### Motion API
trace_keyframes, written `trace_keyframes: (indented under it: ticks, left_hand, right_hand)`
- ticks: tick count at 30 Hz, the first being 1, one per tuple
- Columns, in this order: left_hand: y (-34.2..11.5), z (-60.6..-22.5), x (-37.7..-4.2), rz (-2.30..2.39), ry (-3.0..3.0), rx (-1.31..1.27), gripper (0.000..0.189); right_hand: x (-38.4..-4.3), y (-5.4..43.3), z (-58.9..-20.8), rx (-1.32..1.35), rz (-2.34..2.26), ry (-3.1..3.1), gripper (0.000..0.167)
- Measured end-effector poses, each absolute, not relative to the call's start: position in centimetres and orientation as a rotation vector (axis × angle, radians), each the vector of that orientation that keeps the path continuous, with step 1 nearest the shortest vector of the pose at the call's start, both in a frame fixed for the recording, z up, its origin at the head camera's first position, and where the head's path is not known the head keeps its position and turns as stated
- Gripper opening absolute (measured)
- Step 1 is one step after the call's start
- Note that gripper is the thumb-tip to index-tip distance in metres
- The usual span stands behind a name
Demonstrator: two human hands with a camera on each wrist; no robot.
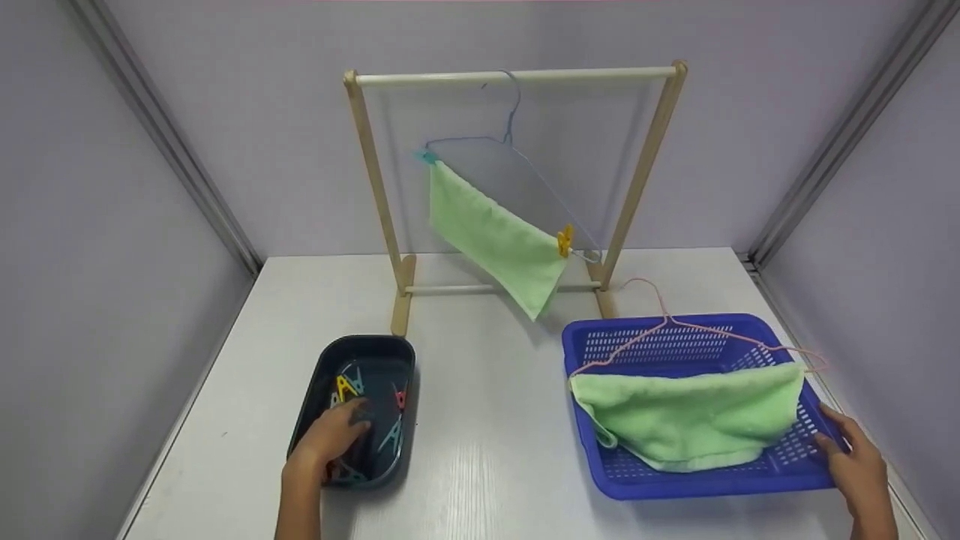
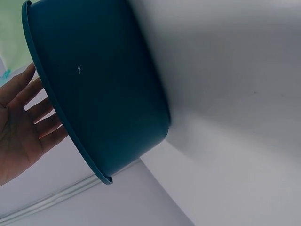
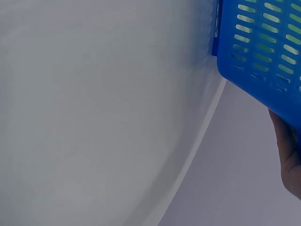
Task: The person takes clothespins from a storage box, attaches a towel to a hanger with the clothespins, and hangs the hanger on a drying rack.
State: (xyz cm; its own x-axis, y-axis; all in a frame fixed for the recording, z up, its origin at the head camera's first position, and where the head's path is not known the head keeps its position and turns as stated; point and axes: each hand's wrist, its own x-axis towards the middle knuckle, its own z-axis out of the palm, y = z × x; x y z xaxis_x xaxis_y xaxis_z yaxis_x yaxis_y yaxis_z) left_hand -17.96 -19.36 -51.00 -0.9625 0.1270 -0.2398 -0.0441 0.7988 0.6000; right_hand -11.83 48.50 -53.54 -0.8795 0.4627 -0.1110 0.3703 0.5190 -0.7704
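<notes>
My left hand point(image 1: 330, 436) reaches over the near-left part of a dark teal tub point(image 1: 379, 367) holding several clothespins, its fingertips down inside. In the left wrist view its fingers point(image 2: 40, 110) extend loosely at the rim of the tub point(image 2: 99, 89). A yellow clothespin point(image 1: 344, 387) lies just beyond the fingers, and a red clothespin point(image 1: 400, 398) is off to their right. My right hand point(image 1: 859, 466) grips the right rim of a blue perforated basket point(image 1: 720, 487), thumb on top. Across that basket lies a light green towel point(image 1: 690, 414) with a pink wire hanger point(image 1: 665, 321) behind it.
A wooden rack point(image 1: 652, 157) with a white top bar stands at the back. From it hangs a blue wire hanger point(image 1: 512, 124), tilted down to the right. It bears another green towel point(image 1: 491, 229), held by a teal clip point(image 1: 427, 156) and a yellow clothespin point(image 1: 565, 241).
</notes>
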Motion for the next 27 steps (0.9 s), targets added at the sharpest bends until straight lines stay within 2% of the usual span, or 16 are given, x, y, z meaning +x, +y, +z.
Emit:
trace_keyframes:
  ticks: [9, 18, 27]
  left_hand:
    - [-17.6, -51.4, -19.6, 0.916, 2.740, 0.169, 0.041]
    - [-16.7, -51.9, -21.3, 0.850, 2.742, 0.165, 0.041]
    - [-16.0, -53.4, -21.6, 0.794, 2.714, 0.171, 0.041]
  right_hand:
    - [-11.7, 48.1, -53.5, -0.706, 1.258, -2.642, 0.049]
    - [-12.1, 47.7, -53.6, -0.659, 1.260, -2.659, 0.050]
    - [-11.8, 47.7, -53.7, -0.816, 1.163, -2.619, 0.048]
